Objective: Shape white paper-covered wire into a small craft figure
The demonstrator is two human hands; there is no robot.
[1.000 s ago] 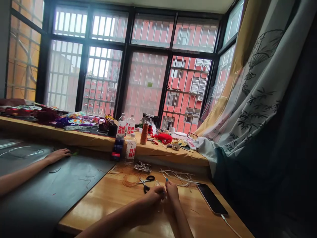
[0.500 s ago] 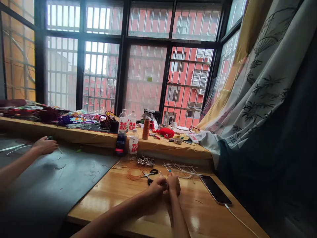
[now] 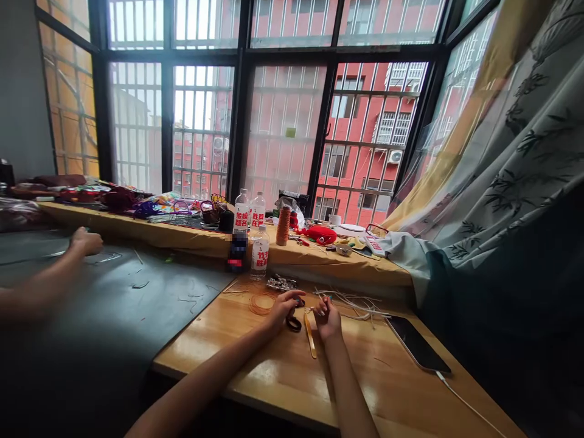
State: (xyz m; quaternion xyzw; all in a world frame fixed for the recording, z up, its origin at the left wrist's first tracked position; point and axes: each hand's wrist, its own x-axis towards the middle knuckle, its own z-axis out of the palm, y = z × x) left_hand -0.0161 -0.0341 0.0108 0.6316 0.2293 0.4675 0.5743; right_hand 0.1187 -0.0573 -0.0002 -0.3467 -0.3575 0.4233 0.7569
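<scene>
My left hand (image 3: 281, 310) hovers over the black-handled scissors (image 3: 294, 324), its fingers stretched out to the right and apart, with nothing visible in them. My right hand (image 3: 328, 319) is closed in a pinch, fingertips up; whatever small thing it may hold is too small to name. Between the hands a slim yellow flat tool (image 3: 310, 337) lies on the wooden table, a small pale piece close to its upper end. Behind my left hand is a coil of thin orange wire (image 3: 261, 304). White cords (image 3: 356, 306) lie just beyond my right hand.
A phone (image 3: 417, 344) with a white cable lies at the right. Water bottles (image 3: 260, 255), an orange thread spool (image 3: 283, 226) and a red plush toy (image 3: 320, 235) stand at the back. Another person's hand (image 3: 86, 243) is over the grey tabletop (image 3: 114, 316) at left.
My hands, together before, have come apart, and the left fingers have straightened. The yellow tool now shows on the table between them. The view has shifted left. The other person's hand has moved slightly.
</scene>
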